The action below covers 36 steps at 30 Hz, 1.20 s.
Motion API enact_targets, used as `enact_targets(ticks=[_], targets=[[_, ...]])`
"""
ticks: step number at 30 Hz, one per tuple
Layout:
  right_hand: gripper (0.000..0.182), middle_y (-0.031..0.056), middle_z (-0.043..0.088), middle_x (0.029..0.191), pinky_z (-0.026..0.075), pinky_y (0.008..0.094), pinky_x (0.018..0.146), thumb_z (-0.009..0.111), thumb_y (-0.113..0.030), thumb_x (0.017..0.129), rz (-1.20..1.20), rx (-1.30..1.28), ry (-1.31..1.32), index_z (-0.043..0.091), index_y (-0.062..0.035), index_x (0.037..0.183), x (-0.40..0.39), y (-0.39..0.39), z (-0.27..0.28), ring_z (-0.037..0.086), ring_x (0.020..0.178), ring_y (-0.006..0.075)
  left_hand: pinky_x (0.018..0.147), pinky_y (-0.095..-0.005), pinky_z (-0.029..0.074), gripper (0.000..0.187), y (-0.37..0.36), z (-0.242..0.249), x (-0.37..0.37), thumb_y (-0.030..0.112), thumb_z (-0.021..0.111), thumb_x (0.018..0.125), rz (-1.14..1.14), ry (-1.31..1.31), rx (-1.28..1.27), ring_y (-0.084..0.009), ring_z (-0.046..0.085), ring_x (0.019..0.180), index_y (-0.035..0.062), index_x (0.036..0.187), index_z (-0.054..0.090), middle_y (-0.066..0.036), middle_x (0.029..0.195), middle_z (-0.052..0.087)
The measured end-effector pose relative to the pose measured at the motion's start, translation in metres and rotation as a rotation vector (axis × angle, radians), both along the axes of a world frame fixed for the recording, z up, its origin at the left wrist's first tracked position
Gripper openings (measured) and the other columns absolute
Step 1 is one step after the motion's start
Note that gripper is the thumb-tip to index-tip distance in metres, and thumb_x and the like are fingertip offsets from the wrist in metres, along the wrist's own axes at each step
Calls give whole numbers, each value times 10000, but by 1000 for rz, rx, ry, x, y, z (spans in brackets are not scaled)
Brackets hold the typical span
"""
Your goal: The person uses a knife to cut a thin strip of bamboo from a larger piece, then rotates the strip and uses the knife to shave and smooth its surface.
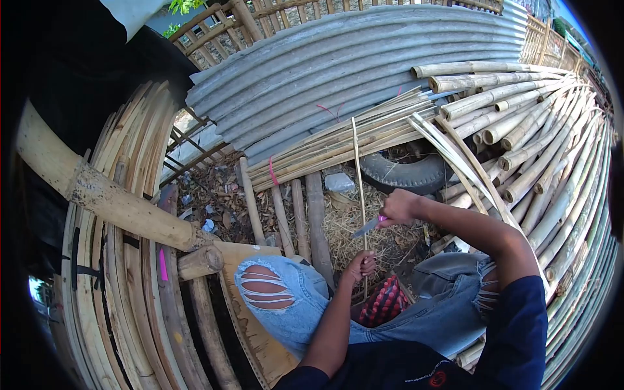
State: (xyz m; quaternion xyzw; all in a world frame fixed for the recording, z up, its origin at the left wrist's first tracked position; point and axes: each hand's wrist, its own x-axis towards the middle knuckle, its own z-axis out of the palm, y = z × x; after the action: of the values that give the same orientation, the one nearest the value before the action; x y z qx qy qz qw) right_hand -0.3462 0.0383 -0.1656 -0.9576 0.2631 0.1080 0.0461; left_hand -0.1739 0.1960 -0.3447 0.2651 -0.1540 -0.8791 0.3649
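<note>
My left hand (pixel 361 265) is closed around the lower part of a thin bamboo strip (pixel 357 169), which stands nearly upright between my knees. My right hand (pixel 398 208), higher and to the right, grips a knife (pixel 368 227) by its pink handle. The blade points left and lies close to the strip; whether it touches cannot be made out. Below my left hand is a red and black patterned cloth (pixel 385 303), at the strip's lower end.
Split bamboo strips (pixel 344 140) lie bundled ahead, beside a tire (pixel 406 174). Bamboo poles (pixel 520 153) are piled on the right. A thick bamboo pole (pixel 123 208) crosses the left side, over long slats (pixel 117 286). Corrugated metal sheeting (pixel 351 58) stands behind.
</note>
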Motion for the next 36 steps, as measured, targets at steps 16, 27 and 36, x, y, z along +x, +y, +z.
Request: enact_targets(ticks=[16, 27, 36], targets=[[604, 159, 571, 545, 466, 444, 522, 378, -565, 861, -227, -73, -287, 602, -62, 612, 4, -13, -5, 580, 561, 369, 326, -220, 210, 369, -1, -4, 2, 321, 522, 833, -37, 38, 38, -59, 212, 325, 161, 548, 352, 65, 398, 220], [610, 145, 580, 566, 484, 433, 556, 354, -591, 861, 20, -4, -33, 629, -81, 670, 15, -9, -5, 598, 587, 346, 328, -221, 218, 371, -4, -3, 5, 305, 508, 848, -27, 46, 24, -69, 216, 323, 154, 544, 358, 60, 397, 220], [607, 165, 581, 583, 477, 444, 595, 363, -594, 854, 11, 64, 6, 616, -76, 665, -6, -2, -2, 588, 608, 358, 327, -225, 226, 364, -1, 2, 1, 305, 501, 839, -49, 52, 17, -70, 220, 322, 154, 545, 350, 58, 395, 230]])
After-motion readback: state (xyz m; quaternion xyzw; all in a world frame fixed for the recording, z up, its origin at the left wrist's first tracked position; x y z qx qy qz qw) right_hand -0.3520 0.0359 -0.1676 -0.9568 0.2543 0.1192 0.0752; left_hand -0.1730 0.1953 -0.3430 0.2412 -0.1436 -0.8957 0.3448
